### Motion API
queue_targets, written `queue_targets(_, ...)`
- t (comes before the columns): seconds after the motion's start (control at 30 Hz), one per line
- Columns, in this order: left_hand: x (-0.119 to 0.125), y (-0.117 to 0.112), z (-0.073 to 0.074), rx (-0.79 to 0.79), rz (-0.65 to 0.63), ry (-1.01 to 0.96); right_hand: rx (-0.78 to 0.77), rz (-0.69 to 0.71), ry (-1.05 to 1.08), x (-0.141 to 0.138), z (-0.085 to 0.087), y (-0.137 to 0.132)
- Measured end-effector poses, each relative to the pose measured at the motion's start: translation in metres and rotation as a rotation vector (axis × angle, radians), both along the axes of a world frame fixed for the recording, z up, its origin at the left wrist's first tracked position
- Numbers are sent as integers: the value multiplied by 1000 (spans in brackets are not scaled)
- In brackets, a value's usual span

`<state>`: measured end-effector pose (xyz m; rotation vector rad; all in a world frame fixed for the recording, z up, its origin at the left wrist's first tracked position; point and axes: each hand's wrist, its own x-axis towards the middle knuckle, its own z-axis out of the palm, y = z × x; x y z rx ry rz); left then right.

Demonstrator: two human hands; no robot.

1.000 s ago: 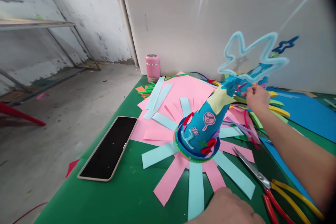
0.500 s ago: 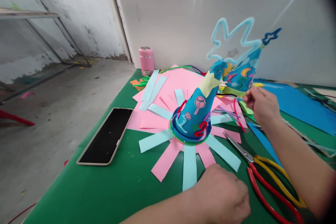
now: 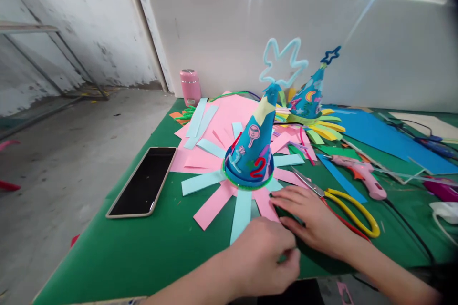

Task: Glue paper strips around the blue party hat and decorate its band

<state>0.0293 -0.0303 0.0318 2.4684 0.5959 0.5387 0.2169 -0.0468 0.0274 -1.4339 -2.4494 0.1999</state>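
Note:
A blue cone party hat (image 3: 250, 147) stands in front of me, with a pale star, a pink lollipop picture, a red 2 and a light-blue pipe-cleaner star (image 3: 282, 59) on its tip. Pink and light-blue paper strips (image 3: 213, 206) spread out round its base. My left hand (image 3: 265, 257) is closed beside the front strips; whatever its fingers hold is hidden. To its right, my right hand (image 3: 309, 217) has its fingers stretched out and thumb apart, the fingertips at a pink strip (image 3: 265, 204). Scissors (image 3: 352, 207) with yellow and red handles lie partly behind this hand.
A phone (image 3: 143, 182) lies on the green table at left, with a pink flask (image 3: 190, 88) behind. A second cone hat (image 3: 309, 97) stands at the back. At right are a pink glue gun (image 3: 361, 174) with its cord and blue sheets (image 3: 379, 136).
My right hand has come down and left, from beside the second hat to the front strips, its fingers now extended. The view has shifted, bringing the glue gun into sight.

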Motion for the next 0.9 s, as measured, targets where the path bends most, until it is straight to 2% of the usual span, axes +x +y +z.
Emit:
queue_targets(0.03,-12,3,4,-18,54,-7,-17,5,-12,-5,0,-3)
queue_targets(0.1,-35,15,10,-8,289,0,-38,-12,-14,-16,1,-5)
queue_targets(0.13,-46,23,12,-3,398,32,-43,-21,-12,-23,1,-5)
queue_targets(0.2,-63,40,13,11,537,143,-43,-37,-11,-37,2,-3)
queue_targets(0.27,-73,55,10,15,617,271,-37,-52,-8,-50,3,0)
queue_targets(0.4,-76,71,5,15,649,401,-15,-62,14,-62,7,4)
queue_targets(0.5,-72,75,2,13,654,416,38,-134,57,-39,9,-4)
queue_targets(0.57,-71,76,1,17,652,409,106,-265,86,-9,6,-18)
queue_targets(0.67,-72,77,-3,16,649,354,208,-525,79,40,-9,-42)
queue_targets(0.8,-76,73,0,-112,716,98,161,-644,-1,78,-31,-61)
queue_targets(0.9,-72,65,13,-353,819,-208,97,-677,-8,84,-36,-61)
